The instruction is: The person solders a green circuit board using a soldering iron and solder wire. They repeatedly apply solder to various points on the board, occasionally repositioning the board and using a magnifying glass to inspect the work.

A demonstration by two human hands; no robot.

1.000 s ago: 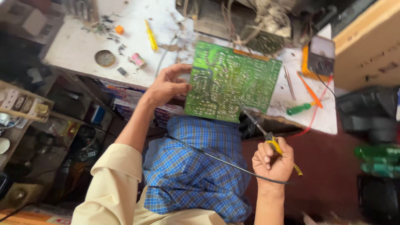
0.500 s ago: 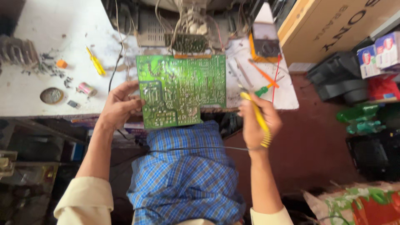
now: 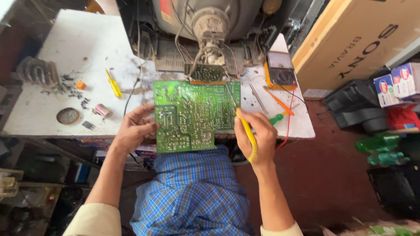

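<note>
A green circuit board (image 3: 192,114) stands tilted at the near edge of the white workbench (image 3: 65,87), solder side toward me. My left hand (image 3: 133,130) grips its left edge. In my right hand (image 3: 259,135) is a soldering iron (image 3: 246,131) with a yellow handle, held like a pen; its metal tip reaches up over the board's right part. The iron's cord runs down from my fist. Below the board lies my blue checked cloth (image 3: 192,192) over my lap.
Behind the board sits an open picture-tube set (image 3: 210,26) with loose wires. A multimeter (image 3: 280,70), tweezers and a green screwdriver (image 3: 276,118) lie at right; a yellow screwdriver (image 3: 113,83), small parts and a round tin (image 3: 68,116) at left. Cardboard box (image 3: 350,39) far right.
The view has swung and steadied over the bench. My right hand rose from my lap to the board's right side, bringing the iron's tip onto the board. My left hand keeps its grip.
</note>
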